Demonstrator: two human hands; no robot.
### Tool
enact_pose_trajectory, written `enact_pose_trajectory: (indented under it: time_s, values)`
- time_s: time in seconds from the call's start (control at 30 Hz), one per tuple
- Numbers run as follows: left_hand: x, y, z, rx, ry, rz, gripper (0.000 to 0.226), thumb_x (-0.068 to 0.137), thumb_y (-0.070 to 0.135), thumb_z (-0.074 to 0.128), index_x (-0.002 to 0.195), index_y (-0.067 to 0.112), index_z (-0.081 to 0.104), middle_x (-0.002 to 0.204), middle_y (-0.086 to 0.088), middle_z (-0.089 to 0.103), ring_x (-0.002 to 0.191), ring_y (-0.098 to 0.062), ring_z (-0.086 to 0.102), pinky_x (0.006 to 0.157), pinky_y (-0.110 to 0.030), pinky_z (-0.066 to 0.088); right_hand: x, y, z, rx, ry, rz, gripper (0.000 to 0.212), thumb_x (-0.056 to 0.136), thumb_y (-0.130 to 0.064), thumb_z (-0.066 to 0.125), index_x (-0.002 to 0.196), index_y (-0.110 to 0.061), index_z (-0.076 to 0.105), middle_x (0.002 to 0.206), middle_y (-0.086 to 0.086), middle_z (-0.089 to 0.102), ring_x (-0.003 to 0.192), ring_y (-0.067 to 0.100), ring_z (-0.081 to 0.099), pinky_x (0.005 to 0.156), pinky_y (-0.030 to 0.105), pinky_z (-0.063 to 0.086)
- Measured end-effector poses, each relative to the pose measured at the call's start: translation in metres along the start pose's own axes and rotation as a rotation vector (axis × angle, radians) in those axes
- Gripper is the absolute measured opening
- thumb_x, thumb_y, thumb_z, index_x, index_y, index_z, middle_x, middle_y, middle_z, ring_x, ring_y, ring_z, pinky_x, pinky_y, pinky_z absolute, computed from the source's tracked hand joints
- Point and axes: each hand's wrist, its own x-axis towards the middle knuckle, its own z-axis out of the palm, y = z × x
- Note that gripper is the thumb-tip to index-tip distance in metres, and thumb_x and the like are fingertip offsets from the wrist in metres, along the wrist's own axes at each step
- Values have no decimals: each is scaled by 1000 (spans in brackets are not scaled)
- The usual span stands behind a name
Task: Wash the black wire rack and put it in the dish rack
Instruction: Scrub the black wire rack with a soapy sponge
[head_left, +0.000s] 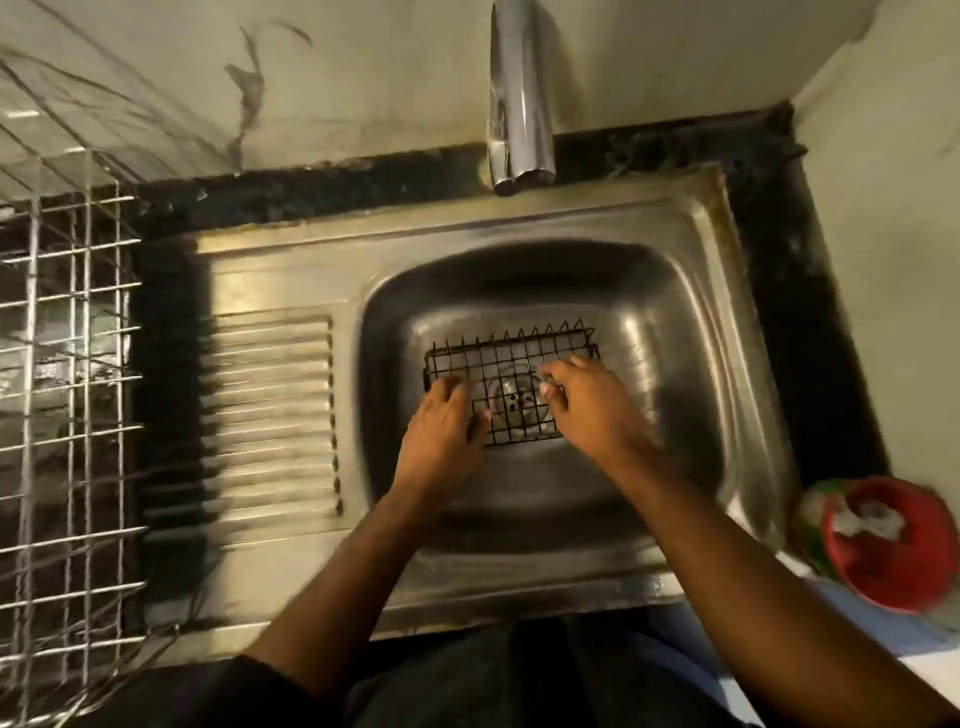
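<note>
Your black wire rack (511, 387), a small rectangular grid with a zigzag upper edge, lies on the floor of the stainless steel sink basin (670, 364) at the centre of the frame, directly over the round metal drain (515, 400). Bare steel shows on every side of the rack, with the widest stretch toward the upper part of the basin below the chrome tap spout (519, 104) at the top centre, and a narrower band between the rack's right edge and the basin's right wall. Your left hand (441, 441) comes in from the lower middle of the frame and covers the rack's lower left corner, its fingers curled at the left edge; motion blur makes it hard to tell whether they actually close round the wire. Your right hand (587, 405) reaches in from the lower right and lies over the rack's right half, fingers pointing toward the left of the frame and bent down onto the grid; whether they pinch a wire or only press on it cannot be told. Left of the basin runs the ribbed steel draining board (270, 415), and beyond it, along the left edge of the frame, stands the silver wire dish rack (78, 364), well apart from the basin. A red round bowl (893, 545) holding something pale sits on the counter at the lower right, just beside the sink's corner.
</note>
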Motion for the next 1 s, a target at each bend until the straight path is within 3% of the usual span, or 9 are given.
enact_pose_trajectory:
  time_s: [0.1,0.17,0.33,0.5,0.63,0.77,0.87,1.0]
  values:
    - [16,0,9,41,-4,-9,35,101,31,56,130,13,60,123,-10,60,114,-31,60,92,-49,54,18,4,8,-3,-14,-32,25,100,-22,53,122,-17,66,115,2,71,103,19,65,86,31,50]
    - [22,1,14,75,-47,-26,33,101,31,56,129,15,63,122,-8,62,114,-29,59,90,-48,54,27,6,12,-29,-68,-29,24,101,-23,51,119,-19,66,111,1,72,98,17,66,84,30,51]
    - [30,5,25,178,-165,-14,48,102,35,52,149,24,46,148,-1,53,137,-26,44,109,-45,40,35,10,14,-61,-206,-74,22,101,-26,52,117,-23,67,98,2,71,88,16,64,75,27,49]
    - [35,12,31,168,-220,-122,51,100,45,54,143,19,48,139,-5,53,133,-26,44,111,-48,34,35,9,17,-69,-261,-127,19,101,-29,52,109,-23,68,98,1,67,100,17,58,82,33,49]
    - [21,18,18,173,-88,-1,43,100,37,57,139,20,51,132,-5,59,123,-24,54,104,-42,46,24,8,7,-68,-187,-153,22,98,-31,56,115,-22,68,104,-3,66,100,12,47,75,26,36]
    - [5,25,-3,-25,185,42,25,100,31,59,120,16,64,119,-3,61,103,-22,62,83,-42,57,10,5,-16,-37,-115,-150,22,97,-36,59,108,-21,71,99,-5,66,96,12,45,78,30,42]
    - [-13,33,-26,-10,413,69,27,102,34,53,118,14,63,119,-5,58,103,-23,59,86,-40,54,-13,4,-40,-25,-19,-150,20,96,-34,60,102,-21,73,91,-5,66,89,9,41,73,29,37]
    - [-36,31,-45,-174,435,-92,44,104,49,42,124,14,59,120,-9,60,108,-29,61,93,-46,52,-46,0,-68,51,91,-152,21,95,-34,61,95,-18,75,87,-6,66,90,12,47,74,29,36]
